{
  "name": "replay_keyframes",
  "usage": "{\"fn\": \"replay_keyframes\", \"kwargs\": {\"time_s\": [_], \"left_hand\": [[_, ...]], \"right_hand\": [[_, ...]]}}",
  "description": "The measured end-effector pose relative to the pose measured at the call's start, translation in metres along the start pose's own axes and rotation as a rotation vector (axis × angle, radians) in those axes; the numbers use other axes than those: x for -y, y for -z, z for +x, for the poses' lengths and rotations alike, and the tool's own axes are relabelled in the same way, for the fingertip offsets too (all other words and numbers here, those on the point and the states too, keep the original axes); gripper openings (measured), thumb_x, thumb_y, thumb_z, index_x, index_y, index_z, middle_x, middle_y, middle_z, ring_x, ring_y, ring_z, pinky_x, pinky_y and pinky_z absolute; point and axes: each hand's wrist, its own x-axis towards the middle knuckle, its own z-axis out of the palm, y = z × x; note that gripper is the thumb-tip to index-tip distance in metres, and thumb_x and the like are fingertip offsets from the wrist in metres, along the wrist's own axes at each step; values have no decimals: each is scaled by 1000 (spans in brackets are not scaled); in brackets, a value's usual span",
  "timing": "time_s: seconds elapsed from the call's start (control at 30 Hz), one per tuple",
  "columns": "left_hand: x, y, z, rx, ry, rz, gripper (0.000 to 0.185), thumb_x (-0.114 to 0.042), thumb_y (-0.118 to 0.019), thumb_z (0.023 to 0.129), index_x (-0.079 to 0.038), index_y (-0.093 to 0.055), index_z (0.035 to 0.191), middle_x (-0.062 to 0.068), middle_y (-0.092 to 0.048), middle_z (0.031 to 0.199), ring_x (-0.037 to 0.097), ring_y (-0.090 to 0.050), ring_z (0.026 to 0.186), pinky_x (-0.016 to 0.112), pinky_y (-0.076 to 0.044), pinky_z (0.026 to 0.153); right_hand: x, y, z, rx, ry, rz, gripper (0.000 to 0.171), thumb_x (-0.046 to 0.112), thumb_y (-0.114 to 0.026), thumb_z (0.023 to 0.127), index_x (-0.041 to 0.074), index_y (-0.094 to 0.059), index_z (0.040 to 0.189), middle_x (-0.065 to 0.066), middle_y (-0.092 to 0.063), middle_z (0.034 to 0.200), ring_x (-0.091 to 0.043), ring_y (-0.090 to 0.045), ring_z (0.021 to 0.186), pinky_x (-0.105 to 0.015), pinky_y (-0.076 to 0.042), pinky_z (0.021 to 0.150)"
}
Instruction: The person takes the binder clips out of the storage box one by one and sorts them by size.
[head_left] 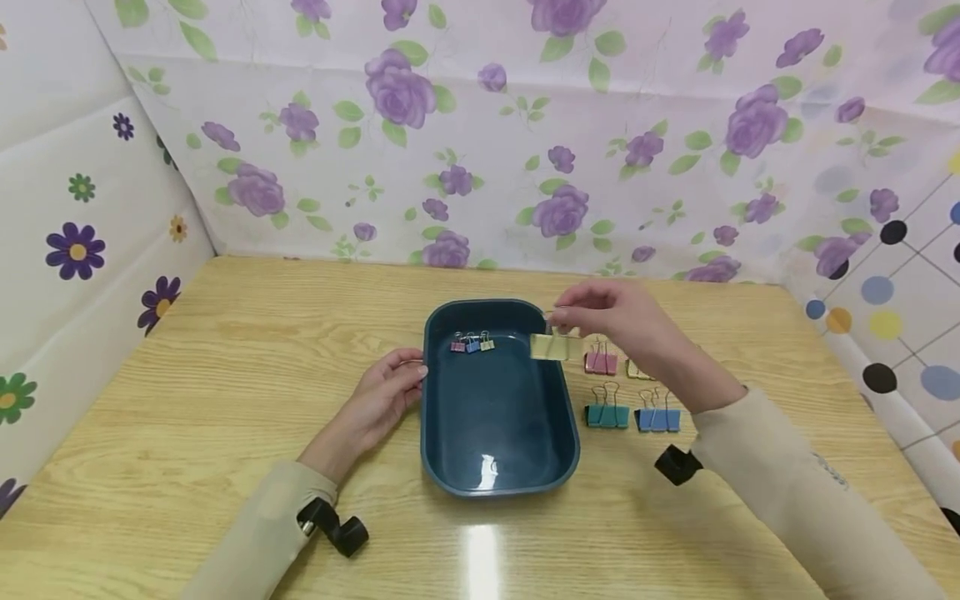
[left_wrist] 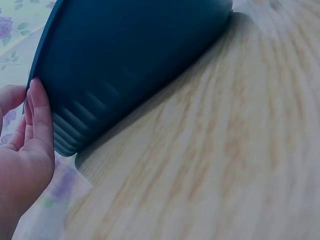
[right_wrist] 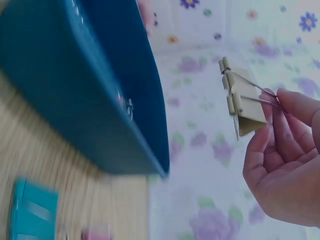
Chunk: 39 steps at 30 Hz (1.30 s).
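Observation:
My right hand (head_left: 611, 321) pinches a large yellow binder clip (head_left: 551, 347) by its wire handle, above the right rim of a dark blue tray (head_left: 495, 417). In the right wrist view the same yellow clip (right_wrist: 245, 100) hangs from the thumb and fingers, apart from the tray. My left hand (head_left: 386, 396) grips the tray's left rim, thumb at the top edge and fingers against the outer wall, as the left wrist view shows. Inside the tray, near its far end, lie three small binder clips: pink (head_left: 457, 346), blue (head_left: 472, 346) and yellow (head_left: 487, 344).
Right of the tray, larger binder clips stand on the wooden table (head_left: 262, 333): pink (head_left: 602, 362), teal (head_left: 607, 416), blue (head_left: 658, 419), and a yellow one (head_left: 639, 369) partly hidden by my right hand. Floral cloth (head_left: 465, 125) hangs behind the table.

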Motion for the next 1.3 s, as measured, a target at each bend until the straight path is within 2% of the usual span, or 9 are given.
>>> {"fn": "replay_keyframes", "kwargs": {"time_s": [0.17, 0.3, 0.7, 0.9, 1.07, 1.3], "left_hand": [[-1, -1, 0, -5, 8, 5, 17, 3, -50, 97, -1, -47, 113, 3, -60, 91, 11, -58, 80, 20, -49, 72], [0, -2, 0, -8, 11, -3, 17, 4, -50, 97, -1, -48, 113, 4, -60, 91, 12, -58, 80, 21, -50, 72], [1, -1, 1, -11, 7, -5, 19, 4, -49, 97, 0, -45, 115, 4, -60, 91, 12, -57, 79, 20, -49, 70], [1, -1, 1, -9, 9, -1, 17, 3, -50, 97, -1, -47, 113, 4, -60, 90, 11, -58, 79, 20, -50, 69], [1, 0, 1, -3, 9, 0, 18, 3, -50, 97, 0, -46, 114, 5, -60, 92, 12, -58, 81, 21, -50, 72], [1, -2, 0, -18, 10, -8, 19, 5, -49, 96, -1, -45, 114, 4, -59, 92, 12, -57, 80, 21, -50, 71]], "right_hand": [[-22, 28, -16, -99, 18, -78, 31, 31, -71, 89, 4, -70, 103, -8, -67, 99, -23, -63, 90, -34, -53, 77], [-40, 48, -30, -124, -11, -138, 35, 35, -69, 90, 4, -70, 107, -5, -68, 103, -20, -63, 94, -31, -51, 81], [-92, 99, -67, -215, -71, -164, 38, 29, -62, 96, -4, -64, 115, 2, -71, 99, -9, -63, 93, -16, -46, 81], [-115, 115, -79, -212, -103, -196, 43, 31, -60, 97, -6, -61, 119, 7, -70, 101, -4, -61, 94, -16, -47, 80], [-131, 123, -87, -190, -146, -197, 46, 31, -59, 98, -8, -58, 122, 6, -69, 102, -4, -62, 93, -19, -50, 81], [-142, 125, -92, -135, -208, -184, 46, 33, -60, 97, -7, -58, 119, -6, -70, 103, -9, -64, 93, -24, -51, 82]]}}
